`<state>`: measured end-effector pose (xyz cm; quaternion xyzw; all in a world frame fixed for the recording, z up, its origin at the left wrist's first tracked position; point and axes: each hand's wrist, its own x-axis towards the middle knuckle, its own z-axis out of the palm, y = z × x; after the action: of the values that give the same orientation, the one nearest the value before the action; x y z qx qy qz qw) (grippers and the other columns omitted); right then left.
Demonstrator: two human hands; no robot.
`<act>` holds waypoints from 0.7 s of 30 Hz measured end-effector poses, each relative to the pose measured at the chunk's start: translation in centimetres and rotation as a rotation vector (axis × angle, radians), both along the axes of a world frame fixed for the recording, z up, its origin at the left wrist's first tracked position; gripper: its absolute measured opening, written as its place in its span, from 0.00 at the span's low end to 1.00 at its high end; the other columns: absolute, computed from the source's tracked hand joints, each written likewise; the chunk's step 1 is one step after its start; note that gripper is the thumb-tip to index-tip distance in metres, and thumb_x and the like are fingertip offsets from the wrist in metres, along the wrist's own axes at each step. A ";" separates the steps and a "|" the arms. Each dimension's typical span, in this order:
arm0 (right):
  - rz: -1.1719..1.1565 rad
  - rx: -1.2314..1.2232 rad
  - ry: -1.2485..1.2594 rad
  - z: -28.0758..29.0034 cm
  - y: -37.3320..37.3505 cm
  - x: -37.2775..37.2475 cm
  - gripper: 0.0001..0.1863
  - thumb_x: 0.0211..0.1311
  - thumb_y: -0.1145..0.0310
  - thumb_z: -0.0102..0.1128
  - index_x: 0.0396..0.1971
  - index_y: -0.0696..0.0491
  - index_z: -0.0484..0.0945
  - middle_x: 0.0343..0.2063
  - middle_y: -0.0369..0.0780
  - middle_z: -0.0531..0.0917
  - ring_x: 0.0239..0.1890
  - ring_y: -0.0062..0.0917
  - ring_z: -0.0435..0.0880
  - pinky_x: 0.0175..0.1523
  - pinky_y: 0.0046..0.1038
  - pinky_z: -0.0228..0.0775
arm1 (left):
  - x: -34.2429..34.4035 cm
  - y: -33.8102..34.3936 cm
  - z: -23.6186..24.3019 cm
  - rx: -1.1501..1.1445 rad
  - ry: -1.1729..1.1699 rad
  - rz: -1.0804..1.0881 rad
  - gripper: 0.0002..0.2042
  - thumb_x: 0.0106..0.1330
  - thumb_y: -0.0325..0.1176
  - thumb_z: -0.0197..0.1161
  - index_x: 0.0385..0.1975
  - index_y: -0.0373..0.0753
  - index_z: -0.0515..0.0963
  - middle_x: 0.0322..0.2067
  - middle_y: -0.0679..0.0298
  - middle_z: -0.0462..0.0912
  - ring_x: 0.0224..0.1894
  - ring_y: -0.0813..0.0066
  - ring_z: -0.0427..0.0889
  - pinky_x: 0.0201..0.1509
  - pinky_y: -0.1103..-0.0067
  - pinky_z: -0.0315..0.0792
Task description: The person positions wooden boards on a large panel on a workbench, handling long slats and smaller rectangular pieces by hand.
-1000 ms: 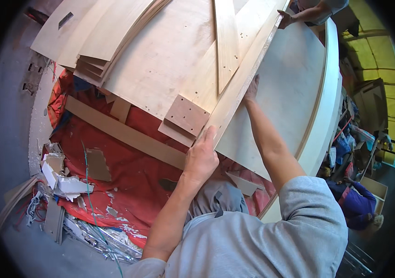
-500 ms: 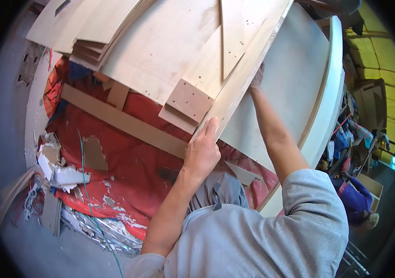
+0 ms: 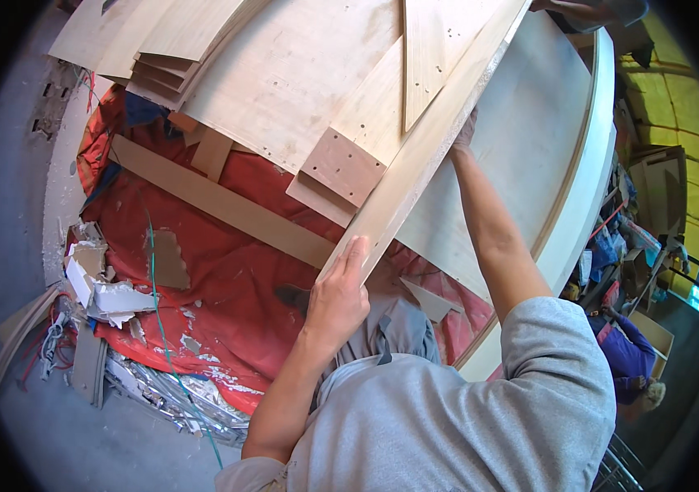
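A long pale wooden board [image 3: 435, 135] runs slantwise across the head view, away from me to the far right. My left hand [image 3: 339, 291] is closed round its near end, fingers lying over the top face. Farther along, my right hand [image 3: 465, 133] grips the board's right edge, its fingers partly hidden behind the wood. Left of the board lie a small drilled plywood block [image 3: 343, 166] and a narrow wooden strip [image 3: 421, 61]. Beneath these spreads a large plywood sheet [image 3: 275, 90]. To the right, a pale panel [image 3: 521, 139] slopes under my right forearm.
Stacked boards [image 3: 170, 61] lie at the upper left. Red sheeting [image 3: 210, 303] covers the floor, with a wooden plank [image 3: 226, 201] and torn white scraps [image 3: 107, 287] on it. Another person's arm [image 3: 591, 12] reaches in at the upper right; a person in purple [image 3: 624, 353] is farther right.
The long board's near end has slid toward me and slightly left, and my left hand has moved down with it. My right hand has shifted slightly to the right along with the board.
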<state>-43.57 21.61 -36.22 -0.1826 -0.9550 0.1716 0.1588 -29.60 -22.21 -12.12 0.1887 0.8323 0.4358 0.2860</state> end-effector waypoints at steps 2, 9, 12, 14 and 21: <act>0.022 0.058 -0.016 -0.7 1.6 0.3 0.34 0.70 0.51 0.53 0.73 0.49 0.68 0.73 0.44 0.69 0.80 0.44 0.56 0.82 0.54 0.35 | 0.7 -1.0 0.4 -0.007 -0.020 -0.010 0.36 0.59 0.17 0.59 0.72 0.34 0.62 0.68 0.42 0.72 0.69 0.45 0.73 0.70 0.60 0.73; 0.004 -0.401 0.167 -3.7 3.8 0.1 0.34 0.69 0.51 0.53 0.73 0.49 0.68 0.73 0.45 0.69 0.79 0.45 0.57 0.81 0.57 0.36 | 3.5 -5.8 1.9 -0.041 -0.058 -0.028 0.38 0.58 0.16 0.59 0.74 0.34 0.61 0.70 0.43 0.70 0.70 0.46 0.73 0.69 0.61 0.75; 0.036 0.232 -0.036 -3.0 1.7 -0.9 0.36 0.69 0.50 0.53 0.74 0.48 0.67 0.75 0.45 0.66 0.81 0.44 0.54 0.82 0.57 0.35 | 5.3 -8.3 1.6 -0.030 0.007 0.010 0.39 0.56 0.14 0.57 0.74 0.36 0.62 0.68 0.42 0.73 0.66 0.43 0.76 0.66 0.60 0.77; 0.022 0.136 -0.069 -1.0 1.1 -0.7 0.36 0.70 0.50 0.53 0.75 0.48 0.66 0.77 0.45 0.64 0.82 0.44 0.52 0.82 0.57 0.35 | 6.2 -9.3 1.7 -0.049 0.003 0.000 0.39 0.57 0.14 0.57 0.74 0.36 0.62 0.67 0.42 0.73 0.66 0.43 0.76 0.65 0.60 0.77; -0.059 0.242 -0.267 2.4 -0.7 -0.6 0.38 0.71 0.52 0.53 0.78 0.47 0.59 0.79 0.42 0.60 0.83 0.39 0.51 0.82 0.57 0.39 | 8.5 -11.7 2.6 -0.083 0.006 0.019 0.35 0.62 0.17 0.60 0.73 0.38 0.66 0.64 0.44 0.78 0.63 0.43 0.80 0.61 0.61 0.79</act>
<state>-44.15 20.86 -33.82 -0.2111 -0.9755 0.0248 0.0563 -21.07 -33.92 -9.49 0.1700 0.8522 0.4032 0.2867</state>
